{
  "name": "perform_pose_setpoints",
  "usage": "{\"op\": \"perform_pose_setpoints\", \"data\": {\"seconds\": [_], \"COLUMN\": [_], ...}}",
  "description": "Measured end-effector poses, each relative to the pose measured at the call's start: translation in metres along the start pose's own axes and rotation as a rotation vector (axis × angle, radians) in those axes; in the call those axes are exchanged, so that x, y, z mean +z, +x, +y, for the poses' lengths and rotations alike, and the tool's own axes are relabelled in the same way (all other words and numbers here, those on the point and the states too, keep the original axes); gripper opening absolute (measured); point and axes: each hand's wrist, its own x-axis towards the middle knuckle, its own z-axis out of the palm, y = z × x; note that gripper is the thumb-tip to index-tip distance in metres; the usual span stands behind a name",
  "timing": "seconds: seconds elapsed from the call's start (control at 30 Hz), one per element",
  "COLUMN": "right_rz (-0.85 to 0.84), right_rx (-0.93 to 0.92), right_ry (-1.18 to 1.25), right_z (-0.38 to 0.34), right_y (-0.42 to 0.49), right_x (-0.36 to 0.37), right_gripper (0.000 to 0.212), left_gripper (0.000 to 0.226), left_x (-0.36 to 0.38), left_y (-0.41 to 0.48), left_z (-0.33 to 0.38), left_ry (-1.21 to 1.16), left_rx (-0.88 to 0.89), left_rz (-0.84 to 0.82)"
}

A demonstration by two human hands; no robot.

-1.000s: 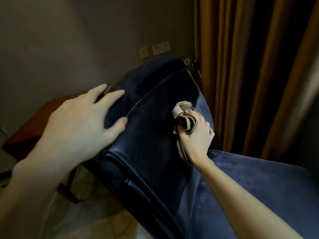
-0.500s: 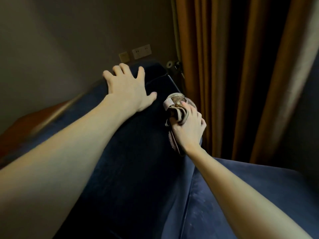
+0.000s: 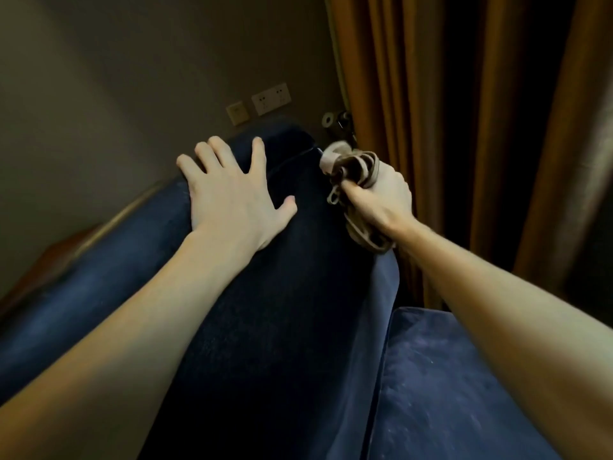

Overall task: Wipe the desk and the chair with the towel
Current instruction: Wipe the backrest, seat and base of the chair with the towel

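A dark blue upholstered chair (image 3: 272,327) fills the lower middle of the head view, its backrest running up toward the wall. My left hand (image 3: 232,197) lies flat with spread fingers on the top of the backrest. My right hand (image 3: 381,200) grips a bunched beige towel (image 3: 348,167) against the backrest's right edge, near its top corner. The blue seat cushion (image 3: 447,393) shows at the lower right. A brown wooden surface (image 3: 43,270), perhaps the desk, peeks out at the far left behind the chair.
Orange-brown curtains (image 3: 447,127) hang close to the right of the chair. A grey wall (image 3: 116,78) behind carries a white socket plate (image 3: 270,98) and a beige switch plate (image 3: 237,111). A small dark fitting (image 3: 338,120) sits by the curtain edge.
My left hand moved from the chair's side up onto the top of the backrest and stays spread there. My right hand slid the towel up the backrest's right edge toward the top corner.
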Motion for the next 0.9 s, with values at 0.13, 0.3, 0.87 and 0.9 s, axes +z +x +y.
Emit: {"op": "perform_pose_setpoints", "data": {"seconds": [0.13, 0.3, 0.87, 0.9], "right_rz": [0.055, 0.08, 0.003, -0.015], "right_rx": [-0.109, 0.015, 0.289, 0.29], "right_ry": [-0.007, -0.063, 0.064, 0.069], "right_z": [-0.04, -0.022, 0.011, 0.006], "right_y": [0.005, -0.006, -0.208, -0.226], "right_x": [0.017, 0.028, 0.043, 0.044], "right_gripper": [0.041, 0.044, 0.046, 0.047], "left_gripper": [0.098, 0.098, 0.095, 0.093], "left_x": [0.003, 0.006, -0.008, -0.012], "left_y": [0.0, 0.001, -0.007, -0.011], "left_z": [0.0, -0.002, -0.007, -0.009], "left_ry": [0.0, -0.01, -0.052, -0.072], "left_rx": [0.004, 0.007, 0.019, 0.037], "left_rz": [-0.007, 0.005, -0.054, -0.076]}}
